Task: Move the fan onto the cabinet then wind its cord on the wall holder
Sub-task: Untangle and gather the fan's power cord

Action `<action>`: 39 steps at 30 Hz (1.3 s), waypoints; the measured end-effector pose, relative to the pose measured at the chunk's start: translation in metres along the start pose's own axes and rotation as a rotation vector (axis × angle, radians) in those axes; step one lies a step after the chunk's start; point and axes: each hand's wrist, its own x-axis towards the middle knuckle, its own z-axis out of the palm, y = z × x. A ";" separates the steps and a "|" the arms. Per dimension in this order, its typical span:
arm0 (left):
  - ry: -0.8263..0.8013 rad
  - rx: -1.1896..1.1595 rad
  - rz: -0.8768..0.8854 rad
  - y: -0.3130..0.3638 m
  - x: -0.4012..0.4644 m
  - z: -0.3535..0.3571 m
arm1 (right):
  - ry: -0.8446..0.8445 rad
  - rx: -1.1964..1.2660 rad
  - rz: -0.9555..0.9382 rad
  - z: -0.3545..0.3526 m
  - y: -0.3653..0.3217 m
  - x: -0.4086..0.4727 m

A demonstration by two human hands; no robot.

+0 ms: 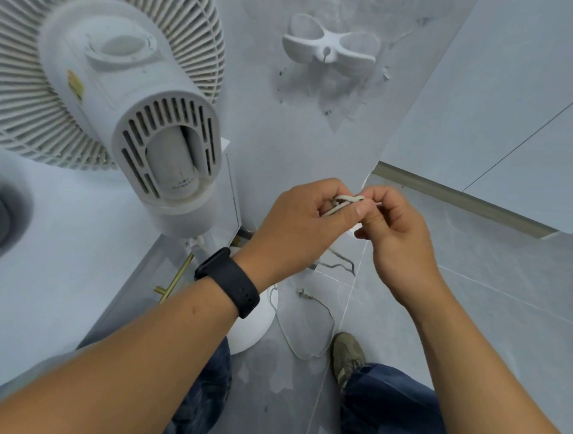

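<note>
I see my left hand [298,224] and right hand [392,231] close together, both pinching a small bunch of the white cord [345,200] between the fingers. The fan [124,97] stands on the white bench [55,251] to my left. The wall holder [331,45] is up above my hands with nothing on it, and the plug [304,294] lies on the floor

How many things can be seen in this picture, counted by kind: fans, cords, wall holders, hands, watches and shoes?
Fan: 1
Cord: 1, pinched in both hands, with its plug on the floor
Wall holder: 1, with nothing wound on it
Hands: 2, left hand and right hand
Watch: 1
Shoe: 1
Total: 7
</note>
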 end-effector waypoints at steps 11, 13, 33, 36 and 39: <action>0.220 0.279 0.118 -0.014 0.000 0.004 | 0.002 -0.008 0.114 0.008 -0.004 0.001; 0.239 0.302 0.120 -0.016 0.001 0.003 | 0.032 0.012 0.127 0.008 -0.003 0.001; 0.184 -0.064 -0.245 -0.009 0.003 0.007 | 0.055 0.052 0.117 0.016 -0.014 -0.004; 0.246 -0.319 -0.352 -0.003 0.004 0.007 | 0.066 0.022 0.124 0.017 -0.014 -0.003; 0.199 -0.369 -0.335 -0.001 0.006 0.003 | 0.118 0.008 0.111 0.017 -0.015 -0.002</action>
